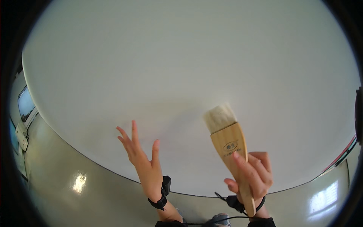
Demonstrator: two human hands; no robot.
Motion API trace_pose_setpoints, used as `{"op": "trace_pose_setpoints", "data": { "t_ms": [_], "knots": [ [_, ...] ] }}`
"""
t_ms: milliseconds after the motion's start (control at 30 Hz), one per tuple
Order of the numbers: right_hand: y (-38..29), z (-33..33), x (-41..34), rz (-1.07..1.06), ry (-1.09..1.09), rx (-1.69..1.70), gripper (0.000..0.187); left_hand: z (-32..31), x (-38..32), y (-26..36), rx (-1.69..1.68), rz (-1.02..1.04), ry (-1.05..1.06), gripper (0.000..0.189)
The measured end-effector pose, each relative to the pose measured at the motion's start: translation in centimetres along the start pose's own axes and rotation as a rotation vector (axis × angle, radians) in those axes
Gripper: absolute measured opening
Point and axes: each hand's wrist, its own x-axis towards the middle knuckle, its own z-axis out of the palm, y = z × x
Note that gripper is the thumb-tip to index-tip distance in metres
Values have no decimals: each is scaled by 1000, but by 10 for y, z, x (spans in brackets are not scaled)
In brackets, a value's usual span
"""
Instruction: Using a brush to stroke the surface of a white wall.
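Note:
A wide flat brush with pale bristles and a wooden handle is gripped in my right hand. Its bristles point up and to the left, and the handle bears printed writing. The index finger presses along the face of the handle. To the left, my left hand is raised with its fingers spread and holds nothing. Both hands are over the near edge of a white table. Soft shadows fall on its surface.
Black straps with small devices sit on both wrists, and a black cable runs between them. A glossy floor shows below the table's edge. At far left stands a screen-like panel; thin coloured items stick out at the right edge.

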Motion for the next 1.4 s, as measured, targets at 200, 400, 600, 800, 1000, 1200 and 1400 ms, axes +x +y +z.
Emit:
{"op": "trace_pose_setpoints", "data": {
  "t_ms": [200,400,600,800,1000,1200,1400],
  "knots": [
    [67,4,-84,87,-40,-105,35,45,-42,-12,284,-26,-106,75],
    [81,-61,-78,448,-310,-47,31,38,3,111,31,-41,-107,85],
    [89,-72,-116,711,-692,34,15,69,16,122,6,19,-129,94],
    [54,-104,28,494,-120,233,24,84,2,97,-141,170,-116,106],
    [61,-71,57,335,107,-33,24,88,-3,112,-200,136,-161,103],
    [38,-60,6,519,-35,-69,22,81,-4,113,-257,87,-168,97],
    [35,-40,-45,647,-145,-70,13,80,-3,114,-213,80,-192,98]
  ]
}}
